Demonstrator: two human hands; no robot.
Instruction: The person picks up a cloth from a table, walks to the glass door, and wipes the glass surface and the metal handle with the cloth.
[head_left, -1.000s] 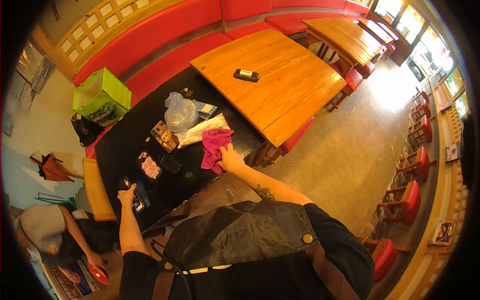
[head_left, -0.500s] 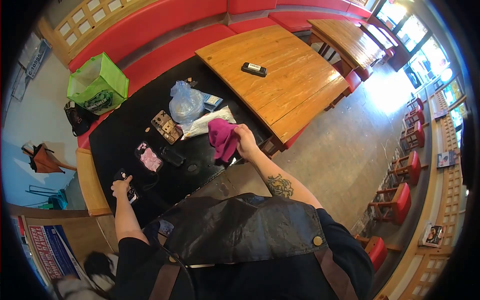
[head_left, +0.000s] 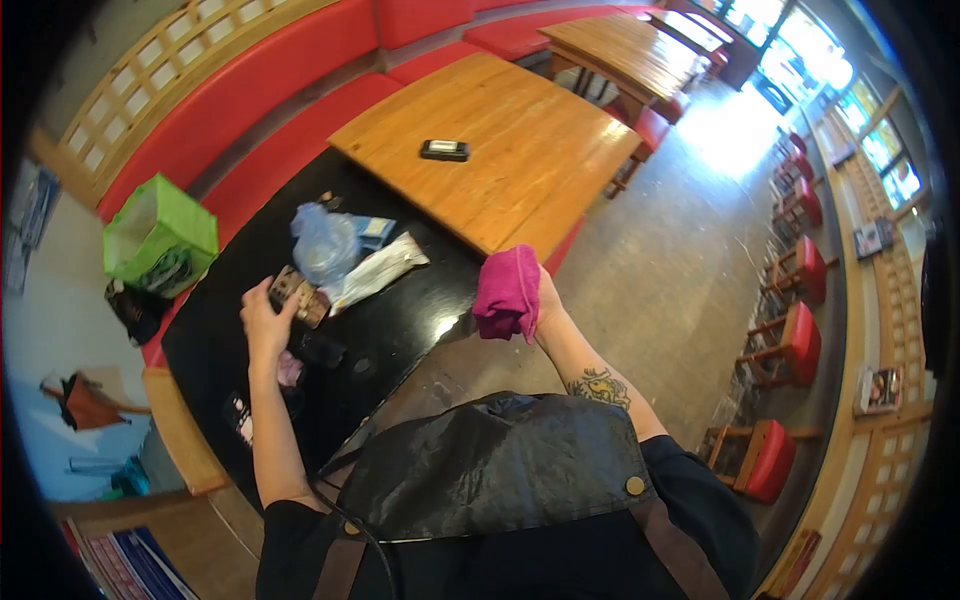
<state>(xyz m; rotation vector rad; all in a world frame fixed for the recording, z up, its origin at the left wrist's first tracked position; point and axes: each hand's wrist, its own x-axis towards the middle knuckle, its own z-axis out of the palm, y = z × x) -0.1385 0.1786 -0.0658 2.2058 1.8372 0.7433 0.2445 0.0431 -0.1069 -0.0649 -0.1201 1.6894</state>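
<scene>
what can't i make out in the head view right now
In the head view:
- right hand: most fingers hidden by the pink cloth
- pink phone case: partly covered by the left forearm
- plastic bag: contents obscured by cloudy plastic
- black device: label print too small
- poster: cut off by the dark lens edge
</scene>
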